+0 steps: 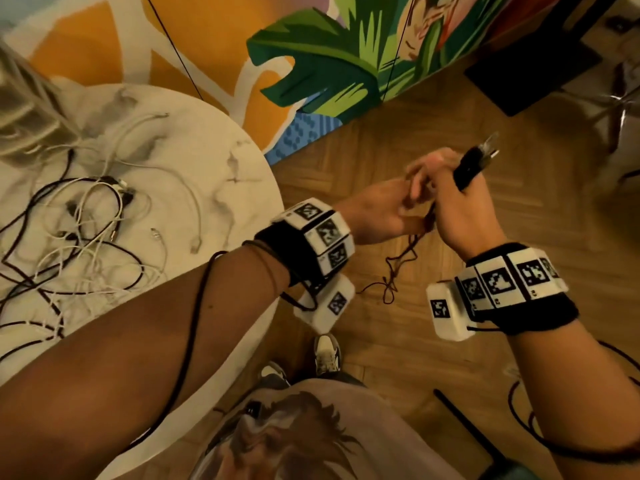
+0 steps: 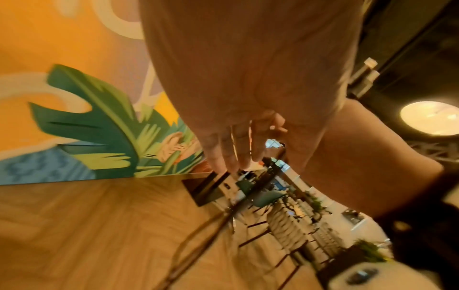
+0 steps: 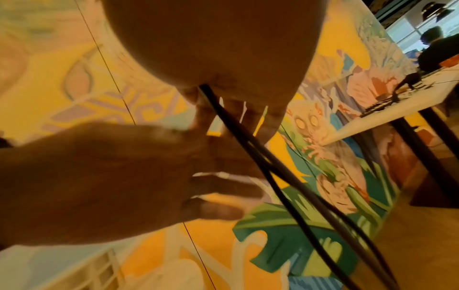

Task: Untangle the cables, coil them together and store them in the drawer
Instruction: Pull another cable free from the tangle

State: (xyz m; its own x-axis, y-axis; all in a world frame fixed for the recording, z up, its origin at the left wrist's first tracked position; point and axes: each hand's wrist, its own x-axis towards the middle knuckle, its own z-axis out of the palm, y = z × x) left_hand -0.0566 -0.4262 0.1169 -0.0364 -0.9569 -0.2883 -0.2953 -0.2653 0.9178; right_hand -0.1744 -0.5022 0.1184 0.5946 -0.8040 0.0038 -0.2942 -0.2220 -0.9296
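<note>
My right hand (image 1: pixel 460 206) grips a black cable bundle (image 1: pixel 469 166) over the wooden floor, with metal plugs sticking out above the fist. A thin dark cable (image 1: pixel 401 261) hangs from between both hands in kinked loops. My left hand (image 1: pixel 388 209) reaches against the right one. In the right wrist view the left hand (image 3: pixel 124 176) lies with straight, spread fingers beside the black cable (image 3: pixel 273 172). The left wrist view shows straight fingers (image 2: pixel 233 149) and a blurred hanging cable (image 2: pixel 198 241). A tangle of black and white cables (image 1: pixel 86 216) lies on the round marble table (image 1: pixel 225 161) at left.
A painted leaf mural wall (image 1: pixel 346 64) stands behind the table. A dark box-like base (image 1: pixel 530 64) and chrome chair legs (image 1: pixel 616 105) are at the upper right on the wooden floor (image 1: pixel 363 157). My shoes (image 1: pixel 325 355) are by the table edge.
</note>
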